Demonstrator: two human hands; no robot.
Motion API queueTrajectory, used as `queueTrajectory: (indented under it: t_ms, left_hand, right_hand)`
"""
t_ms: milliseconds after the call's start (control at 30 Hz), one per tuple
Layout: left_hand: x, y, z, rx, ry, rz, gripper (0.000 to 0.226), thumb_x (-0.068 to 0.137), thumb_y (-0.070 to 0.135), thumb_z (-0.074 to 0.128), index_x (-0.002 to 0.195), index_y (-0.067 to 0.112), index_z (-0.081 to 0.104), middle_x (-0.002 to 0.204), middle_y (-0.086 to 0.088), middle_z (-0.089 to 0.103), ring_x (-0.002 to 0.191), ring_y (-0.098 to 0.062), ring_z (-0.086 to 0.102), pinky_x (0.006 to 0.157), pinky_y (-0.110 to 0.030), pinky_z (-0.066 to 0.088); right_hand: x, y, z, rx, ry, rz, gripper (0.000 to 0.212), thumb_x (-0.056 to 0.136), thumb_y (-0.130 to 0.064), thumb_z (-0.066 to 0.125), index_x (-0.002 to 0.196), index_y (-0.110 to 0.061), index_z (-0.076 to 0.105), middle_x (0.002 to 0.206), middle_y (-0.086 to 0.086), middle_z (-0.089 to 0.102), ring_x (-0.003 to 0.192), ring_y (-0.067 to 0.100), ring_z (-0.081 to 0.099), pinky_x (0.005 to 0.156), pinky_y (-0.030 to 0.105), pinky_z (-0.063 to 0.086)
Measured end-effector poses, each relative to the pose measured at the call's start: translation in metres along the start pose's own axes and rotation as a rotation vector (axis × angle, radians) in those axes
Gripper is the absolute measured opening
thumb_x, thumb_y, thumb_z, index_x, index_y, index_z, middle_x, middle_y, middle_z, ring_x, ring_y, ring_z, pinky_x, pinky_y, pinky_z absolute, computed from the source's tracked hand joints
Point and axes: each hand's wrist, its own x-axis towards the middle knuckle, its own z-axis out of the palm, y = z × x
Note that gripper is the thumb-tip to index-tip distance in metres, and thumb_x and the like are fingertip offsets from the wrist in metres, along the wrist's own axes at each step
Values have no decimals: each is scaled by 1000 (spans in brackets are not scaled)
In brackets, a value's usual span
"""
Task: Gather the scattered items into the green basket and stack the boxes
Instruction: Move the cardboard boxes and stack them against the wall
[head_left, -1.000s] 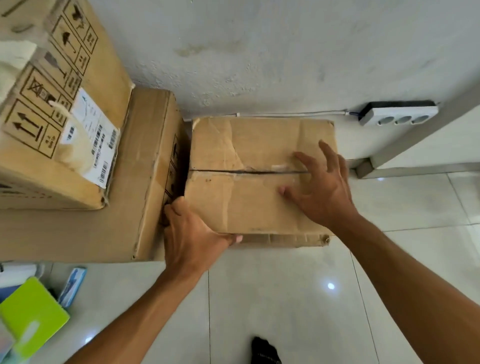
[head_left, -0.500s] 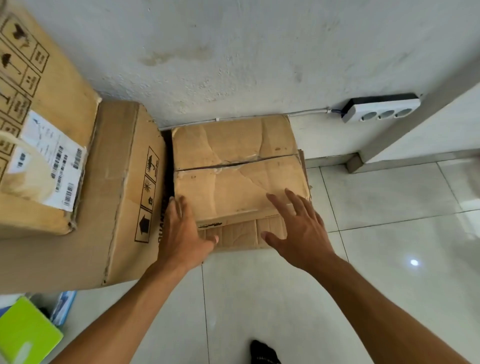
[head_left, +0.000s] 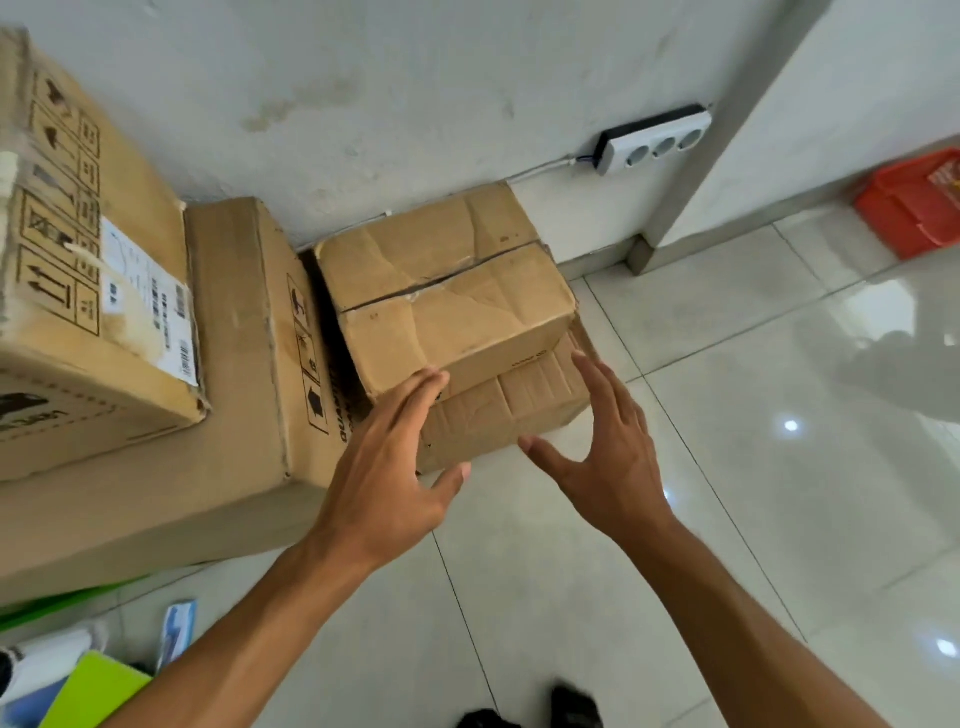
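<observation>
Both hands are now hovering off the creased brown cardboard box (head_left: 447, 301), left hand (head_left: 387, 467) and right hand (head_left: 610, 457) open-fingered, grasping nothing, having slid back from its top.

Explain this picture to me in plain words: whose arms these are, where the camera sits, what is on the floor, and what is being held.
The camera is worn on a person's head and looks down, so the two bare arms are the wearer's own. The left hand and right hand are both open and hold nothing. Just beyond them a creased small box rests on a lower box, by the wall. Left of that, a labelled box sits on a large box. A power strip is on the wall, an orange tray on the tiled floor.
</observation>
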Motion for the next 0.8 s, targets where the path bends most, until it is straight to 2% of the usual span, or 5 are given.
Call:
queueTrajectory:
  t_ms: [133,267,533,667,800]
  left_hand:
    - [-21,12,15,-23,-68,53,82,82,37,72,150,35,27,155,27,19,142,5,19,108,-20,24]
    - [-39,33,44,-18,-142,123,81,82,35,73,149,34,29,153,27,20,140,5,22,110,-21,25]
    - [-71,102,116,120,-394,313,81,79,35,73,148,34,30,157,17,21,142,-8,27,113,-35,30]
    - [-110,158,175,156,-506,430,81,78,34,74,147,33,32,155,14,26,140,-12,32,112,-41,34]
    - [-165,208,236,187,-642,537,81,78,33,75,147,31,33,155,12,29,138,-14,36,109,-41,37]
  right_hand:
    - [-41,13,-13,-10,38,50,97,78,-72,63,152,-52,5,164,-14,13,149,14,16,116,42,24]
    - [-85,41,-34,3,100,146,96,77,-72,63,153,-49,9,164,-12,15,150,13,15,118,44,25]
    - [-199,128,-77,23,201,360,95,77,-67,68,151,-53,10,164,-10,15,149,14,16,118,44,25]
    - [-304,189,-88,53,265,511,95,77,-65,70,151,-51,12,164,-9,16,149,15,16,119,42,22]
    - [-410,242,-87,89,319,685,96,77,-64,71,152,-51,12,165,-9,13,150,16,15,118,46,24]
